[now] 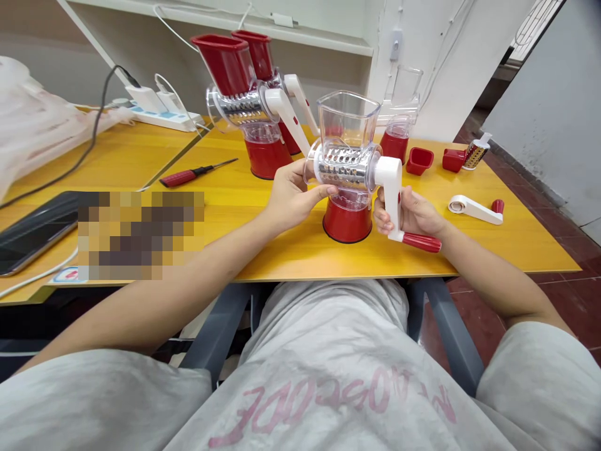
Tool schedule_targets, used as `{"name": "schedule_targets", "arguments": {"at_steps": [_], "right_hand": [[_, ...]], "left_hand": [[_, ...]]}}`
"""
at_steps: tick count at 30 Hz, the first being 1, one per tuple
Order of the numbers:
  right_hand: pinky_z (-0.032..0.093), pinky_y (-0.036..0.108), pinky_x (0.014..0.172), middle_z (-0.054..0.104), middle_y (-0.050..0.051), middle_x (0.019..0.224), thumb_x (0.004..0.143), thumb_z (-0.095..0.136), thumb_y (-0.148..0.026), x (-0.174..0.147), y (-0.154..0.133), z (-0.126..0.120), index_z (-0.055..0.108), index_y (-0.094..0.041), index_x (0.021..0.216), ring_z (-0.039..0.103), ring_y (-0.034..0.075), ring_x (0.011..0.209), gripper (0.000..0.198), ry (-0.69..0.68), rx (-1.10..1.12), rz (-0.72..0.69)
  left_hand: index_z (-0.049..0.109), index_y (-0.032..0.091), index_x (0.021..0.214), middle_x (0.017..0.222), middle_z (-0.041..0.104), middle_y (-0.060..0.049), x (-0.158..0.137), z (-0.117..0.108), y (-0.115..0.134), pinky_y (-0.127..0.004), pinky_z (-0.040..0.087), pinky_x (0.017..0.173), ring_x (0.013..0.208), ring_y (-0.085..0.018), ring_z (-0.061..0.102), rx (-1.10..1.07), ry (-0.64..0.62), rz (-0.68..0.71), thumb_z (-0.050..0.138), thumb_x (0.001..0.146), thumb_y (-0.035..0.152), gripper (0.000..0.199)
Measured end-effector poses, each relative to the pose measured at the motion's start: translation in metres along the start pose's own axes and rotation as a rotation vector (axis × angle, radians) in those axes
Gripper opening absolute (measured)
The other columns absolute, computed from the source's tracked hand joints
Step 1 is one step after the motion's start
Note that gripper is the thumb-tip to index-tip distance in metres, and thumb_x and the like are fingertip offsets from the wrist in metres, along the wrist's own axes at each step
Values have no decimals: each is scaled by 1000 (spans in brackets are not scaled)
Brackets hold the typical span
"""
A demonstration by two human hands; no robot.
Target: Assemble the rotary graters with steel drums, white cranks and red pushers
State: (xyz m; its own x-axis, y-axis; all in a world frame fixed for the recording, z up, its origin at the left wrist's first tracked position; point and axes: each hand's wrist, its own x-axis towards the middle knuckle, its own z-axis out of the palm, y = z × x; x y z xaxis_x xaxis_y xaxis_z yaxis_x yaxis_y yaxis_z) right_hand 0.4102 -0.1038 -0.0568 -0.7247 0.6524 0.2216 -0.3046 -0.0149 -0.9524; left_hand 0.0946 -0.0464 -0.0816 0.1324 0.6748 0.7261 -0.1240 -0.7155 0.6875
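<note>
Grater [350,188] with red base [346,223] stands upright on the yellow tabletop [282,266], in front of me. My left fingers [295,171] grasp the end of the drum [345,166]; my right fingers [382,218] curl behind the white crank [392,191], but whether they clasp it, I cannot tell. Firm left hold and gentle, even pressure should, I think, prevent tipping.

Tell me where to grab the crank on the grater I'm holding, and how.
Best taken by its red knob, I'd say, with your right hand coming from the right, fingers wrapped around it. The knob juts sideways to the right from the lower end of the crank's white arm, uncovered along its length.
</note>
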Motion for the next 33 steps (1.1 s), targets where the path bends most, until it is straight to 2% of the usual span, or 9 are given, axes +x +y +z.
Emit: {"name": "schedule_targets", "arguments": {"at_steps": [7, 13, 16, 23, 27, 31, 33], "right_hand": [[64, 30, 68, 80, 0, 93, 104, 109, -78, -7, -3, 10, 71, -24, 118, 66, 14, 69, 68, 134, -16, -38], [61, 28, 66, 76, -2, 93, 104, 111, -69, -12, -10, 17, 70, -24, 122, 63, 13, 69, 63, 112, 30, -25], [60, 30, 65, 74, -2, 94, 102, 112, -70, -12, -13, 18, 68, -25, 123, 62, 14, 70, 66, 119, 15, 1], [60, 30, 67, 73, -3, 90, 104, 109, -75, -7, -15, 12, 65, -26, 119, 61, 13, 68, 68, 91, -71, -9], [63, 31, 67, 75, -3, 90, 104, 109, -77, -7, -16, 6, 67, -26, 121, 66, 15, 69, 68, 91, -77, 9], [67, 29, 68, 79, -1, 92, 111, 104, -75, -7, -12, -4, 68, -24, 123, 72, 15, 71, 64, 41, -41, 18], [68, 29, 66, 79, -1, 90, 113, 98, -83, -4, -8, -9, 66, -24, 119, 73, 15, 69, 67, -9, -19, 59]], "left_hand": [[84, 24, 84, 92, 89, -6, 1, -2, -2, -40, 70, 84, 88, -25, 82, -26, -6, -27, 121, 62, 101, 89], [84, 24, 85, 90, 88, -6, 0, -3, -6, -41, 69, 83, 86, -25, 81, -21, -20, -10, 120, 72, 96, 82], [84, 24, 87, 91, 87, -7, 1, -4, -7, -43, 71, 86, 88, -27, 82, -20, -29, -26, 121, 74, 93, 80], [88, 24, 89, 95, 91, -7, 2, -7, 0, -44, 73, 85, 88, -27, 84, -36, -76, -30, 121, 69, 97, 83], [90, 25, 90, 96, 92, -7, 1, -6, 3, -44, 73, 86, 86, -26, 83, -23, -73, -28, 119, 69, 100, 83], [90, 25, 90, 97, 93, -7, 0, -5, 3, -44, 74, 89, 89, -26, 84, -25, -51, -28, 120, 69, 98, 82], [90, 24, 89, 98, 93, -7, 0, -4, 2, -44, 74, 89, 91, -27, 85, -27, -55, -37, 122, 69, 95, 80]]}}
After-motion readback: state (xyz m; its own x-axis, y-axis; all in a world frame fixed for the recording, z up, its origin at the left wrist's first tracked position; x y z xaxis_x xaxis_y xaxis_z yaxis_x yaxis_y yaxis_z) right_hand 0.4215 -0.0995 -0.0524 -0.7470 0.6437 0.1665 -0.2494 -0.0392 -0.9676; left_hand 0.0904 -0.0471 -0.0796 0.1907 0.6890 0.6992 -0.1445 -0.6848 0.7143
